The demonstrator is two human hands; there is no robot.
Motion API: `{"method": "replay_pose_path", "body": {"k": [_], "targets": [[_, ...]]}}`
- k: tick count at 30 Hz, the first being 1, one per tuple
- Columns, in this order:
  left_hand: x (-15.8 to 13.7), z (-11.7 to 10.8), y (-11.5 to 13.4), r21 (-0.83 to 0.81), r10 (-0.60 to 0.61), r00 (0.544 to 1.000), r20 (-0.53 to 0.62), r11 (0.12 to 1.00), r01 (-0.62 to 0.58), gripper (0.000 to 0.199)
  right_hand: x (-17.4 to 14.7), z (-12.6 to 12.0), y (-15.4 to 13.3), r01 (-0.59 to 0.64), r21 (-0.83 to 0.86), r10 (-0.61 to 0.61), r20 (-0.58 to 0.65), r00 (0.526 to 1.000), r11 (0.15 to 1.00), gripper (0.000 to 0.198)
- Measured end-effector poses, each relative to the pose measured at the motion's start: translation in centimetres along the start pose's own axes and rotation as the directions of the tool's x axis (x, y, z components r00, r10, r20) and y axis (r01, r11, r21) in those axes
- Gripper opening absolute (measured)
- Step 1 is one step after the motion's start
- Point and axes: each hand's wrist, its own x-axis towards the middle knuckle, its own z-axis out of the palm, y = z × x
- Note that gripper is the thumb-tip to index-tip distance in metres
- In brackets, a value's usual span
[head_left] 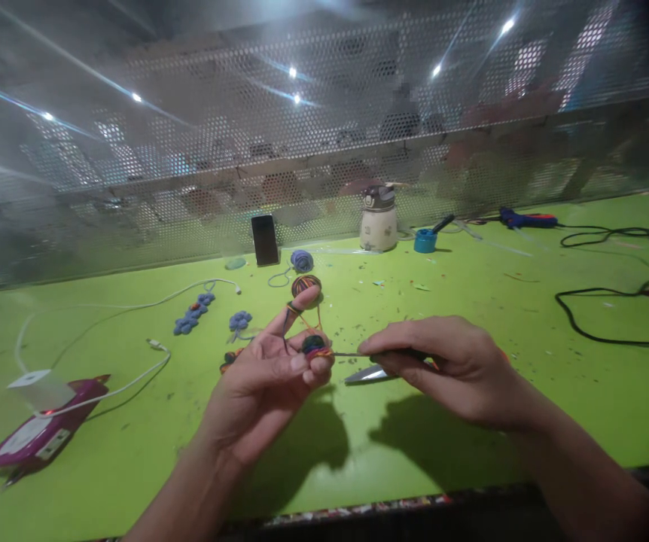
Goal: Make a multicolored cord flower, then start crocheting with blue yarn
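My left hand (271,365) pinches a small multicoloured crochet piece (317,346) between thumb and fingers. Yarn (295,309) loops over its raised index finger and leads back toward a multicoloured yarn ball (306,285). A thin crochet hook (347,354) reaches from my right hand (443,361) into the piece; its handle is mostly hidden under the closed fingers. Below that hand lie scissors (367,375), blades showing, handles partly covered. Partly behind my left hand sits another multicoloured crochet piece (228,360), with a blue crochet flower (240,321) close by.
A strip of joined blue flowers (194,315) and a blue yarn ball (302,261) lie farther back. A phone (265,239), bottle (378,222) and blue tape roll (425,241) stand near the mesh screen. Cables surround a purple power strip (47,429) at left; a glue gun (528,219) lies right.
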Motion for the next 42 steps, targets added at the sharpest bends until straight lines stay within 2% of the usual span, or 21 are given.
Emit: {"method": "replay_pose_path", "body": {"k": [3,7,10,14,17,22,25,28,31,33,35,37,40,42], "targets": [[-0.1,-0.1,-0.1,-0.007,-0.006,1.000,0.012,1.000,0.007,0.077,-0.1,0.0,0.1,-0.048,0.084,0.047,0.009,0.999,0.995,0.020],[0.1,-0.4,-0.3,0.022,-0.001,1.000,0.023,1.000,0.001,0.073,-0.2,0.3,0.3,-0.176,0.261,0.168,0.054,0.984,0.949,0.014],[0.4,-0.7,-0.5,0.098,0.018,0.999,0.030,0.995,-0.021,0.065,-0.3,0.9,0.5,-0.276,0.421,0.253,0.109,0.961,0.864,0.013],[0.7,-0.9,-0.8,0.290,0.110,0.994,0.015,0.951,-0.110,0.050,-0.2,1.6,0.8,-0.394,0.557,0.369,0.162,0.915,0.731,0.016],[0.7,-1.0,-1.1,0.431,0.179,0.984,0.009,0.887,-0.166,0.047,0.0,2.0,1.0,-0.446,0.584,0.420,0.190,0.887,0.678,0.019],[0.5,-1.0,-0.8,0.532,0.190,0.978,0.089,0.821,-0.208,0.084,0.1,1.9,0.9,-0.495,0.563,0.441,0.242,0.864,0.661,0.020],[0.5,-1.1,-0.3,0.570,0.141,0.985,0.097,0.804,-0.171,0.093,0.1,1.8,0.9,-0.523,0.547,0.435,0.294,0.851,0.654,0.019],[0.5,-1.1,-0.3,0.650,0.150,0.984,0.091,0.740,-0.173,0.086,0.2,2.0,1.1,-0.586,0.540,0.481,0.339,0.809,0.605,0.021],[0.4,-0.9,-0.9,0.739,0.267,0.959,0.090,0.628,-0.244,0.071,0.3,2.8,1.1,-0.637,0.593,0.555,0.351,0.754,0.492,0.024],[0.3,-0.7,-1.3,0.762,0.351,0.933,0.082,0.581,-0.285,0.061,0.3,3.5,1.0,-0.624,0.665,0.593,0.325,0.737,0.411,0.025],[0.3,-0.5,-1.5,0.741,0.399,0.915,0.060,0.596,-0.308,0.056,0.3,4.3,0.8,-0.564,0.744,0.606,0.274,0.747,0.358,0.025],[0.4,-0.5,-1.6,0.671,0.400,0.916,0.039,0.668,-0.321,0.063,0.2,4.9,0.6,-0.483,0.803,0.592,0.210,0.778,0.350,0.023],[0.5,-0.7,-1.3,0.522,0.308,0.951,0.027,0.807,-0.276,0.079,0.0,5.3,0.4,-0.382,0.817,0.533,0.112,0.839,0.431,0.018],[0.5,-0.7,-1.0,0.441,0.227,0.974,0.022,0.872,-0.213,0.080,-0.2,5.2,0.3,-0.344,0.766,0.484,0.049,0.874,0.543,0.015]]}}
